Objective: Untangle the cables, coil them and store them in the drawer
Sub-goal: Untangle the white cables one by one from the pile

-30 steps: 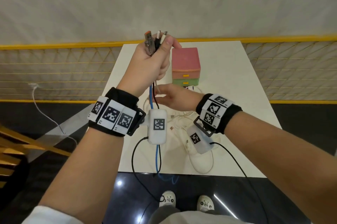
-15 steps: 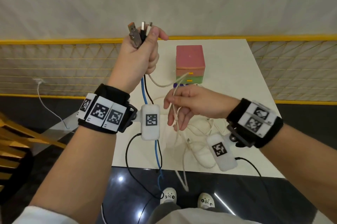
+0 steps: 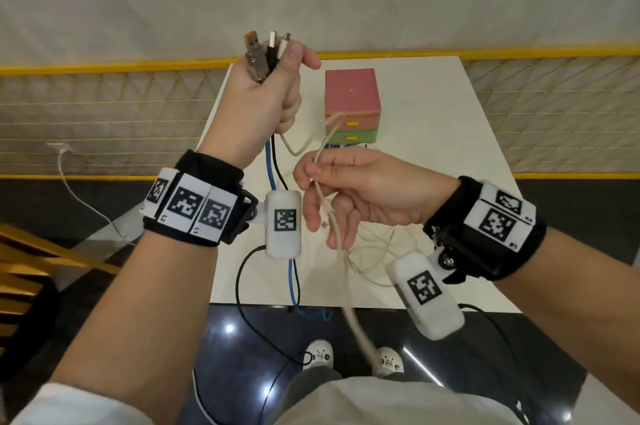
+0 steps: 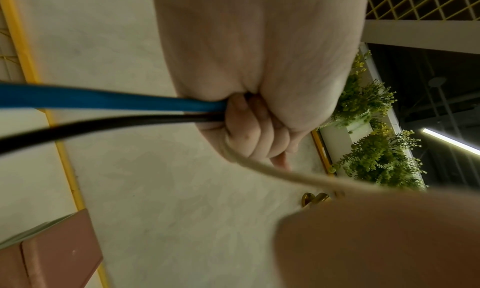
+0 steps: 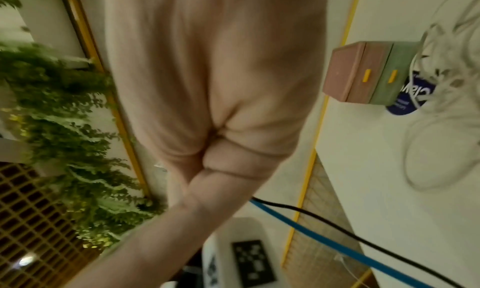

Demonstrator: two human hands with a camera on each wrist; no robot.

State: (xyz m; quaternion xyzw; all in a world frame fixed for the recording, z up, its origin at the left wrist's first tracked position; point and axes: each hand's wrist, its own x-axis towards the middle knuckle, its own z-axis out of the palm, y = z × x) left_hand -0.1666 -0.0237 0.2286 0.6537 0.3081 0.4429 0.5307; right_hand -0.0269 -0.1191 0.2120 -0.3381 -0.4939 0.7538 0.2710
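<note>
My left hand (image 3: pixel 266 95) is raised above the table's left side and grips a bundle of cable ends, their USB plugs (image 3: pixel 268 48) sticking up from the fist. A blue cable (image 3: pixel 270 165) (image 4: pixel 103 97), a black cable (image 3: pixel 278 171) (image 4: pixel 103 124) and a cream cable (image 3: pixel 294 147) (image 4: pixel 272 169) hang from it. My right hand (image 3: pixel 346 189) pinches the cream cable's strands (image 3: pixel 323 196) lower down, with loops trailing to the table. The small drawer unit (image 3: pixel 351 102) (image 5: pixel 363 74), pink over green with yellow handles, stands shut at the table's middle.
The white table (image 3: pixel 433 147) has a pile of pale cable (image 3: pixel 384 244) (image 5: pixel 446 107) on its near half. A blue round sticker (image 5: pixel 405 99) lies by the drawer unit. Yellow railing with mesh (image 3: pixel 104 106) runs behind. Cables dangle over the near edge to the dark floor.
My left hand has lifted the plug bundle higher and to the left. My right hand came out from under it, took the cream cable and pulled it rightwards, away from the blue and black ones.
</note>
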